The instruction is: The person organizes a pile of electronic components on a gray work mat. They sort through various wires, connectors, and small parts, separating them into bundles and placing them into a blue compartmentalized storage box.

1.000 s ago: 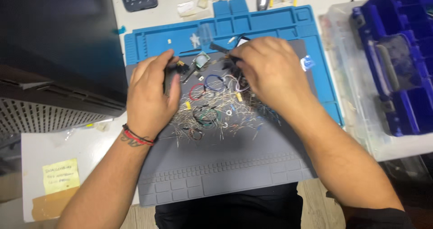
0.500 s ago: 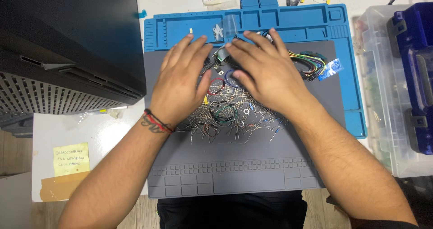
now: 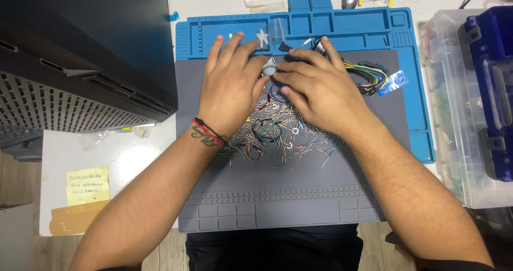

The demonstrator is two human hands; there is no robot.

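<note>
Both hands lie flat and spread on the grey mat (image 3: 288, 196), fingers open and clamped on nothing, and they cover much of the pile of loose wire-legged parts (image 3: 278, 135) in the middle of that mat, so what sits under the palms cannot be made out. The left hand (image 3: 231, 92) rests on the pile's left side with its fingertips reaching the mat's far edge; the right hand (image 3: 315, 92) rests on the pile's right side, and the two nearly meet over a small pale part (image 3: 269, 67) that shows only in the gap between them. Small loops of red, blue and green wire peek out near the mat's centre, too tangled to count. A bundle of coloured jumper wires (image 3: 366, 73) lies on the mat's far right, next to a small blue-and-clear packet (image 3: 393, 82). The mat overlaps a blue tray mat (image 3: 406, 36) with moulded compartments along its far edge; a clear bag (image 3: 276, 32) lies there. Left of the mat, a black slatted case (image 3: 80, 57) hides the table (image 3: 107, 159) beneath it; a yellow note (image 3: 88, 185) is stuck nearer. Right of the mat, a clear bin (image 3: 454, 116) holds a blue compartment box (image 3: 494, 79), cut off by the frame, contents unclear
</note>
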